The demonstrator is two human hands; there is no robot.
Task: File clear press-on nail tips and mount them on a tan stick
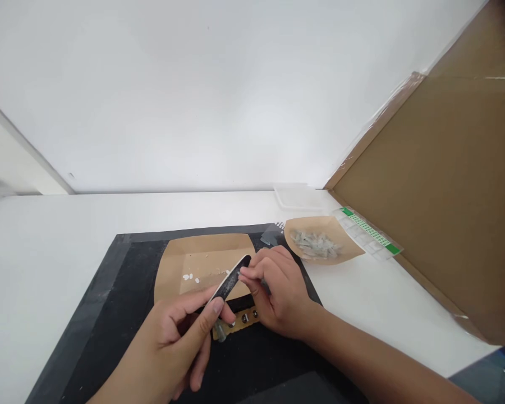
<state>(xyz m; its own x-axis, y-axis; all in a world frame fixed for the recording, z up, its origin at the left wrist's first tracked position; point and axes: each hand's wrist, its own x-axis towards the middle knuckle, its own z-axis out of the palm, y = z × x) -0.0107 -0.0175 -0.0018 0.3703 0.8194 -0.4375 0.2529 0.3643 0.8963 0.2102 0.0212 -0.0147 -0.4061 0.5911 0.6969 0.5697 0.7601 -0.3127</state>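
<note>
My left hand [183,336] grips a black nail file [231,279] with a pale edge, thumb on top, its far end tilted up to the right. Against the file's upper part, my right hand [280,289] pinches a small clear false nail tip [239,271], mostly hidden by the fingertips. Below the hands lies a brown strip [239,324] with round dark pieces on it, partly covered by my fingers. A clear nail-shaped piece [221,332] shows at its left end. Behind the file sits a brown paper tray [210,247] holding several small white bits and dust.
Another brown paper tray [353,247] at the right holds many translucent nail tips [315,244]. Beside it are a clear compartment case [372,233] with a green label and a translucent lid [298,197]. A black mat [96,314] covers the white table; a cardboard panel [446,196] stands at right.
</note>
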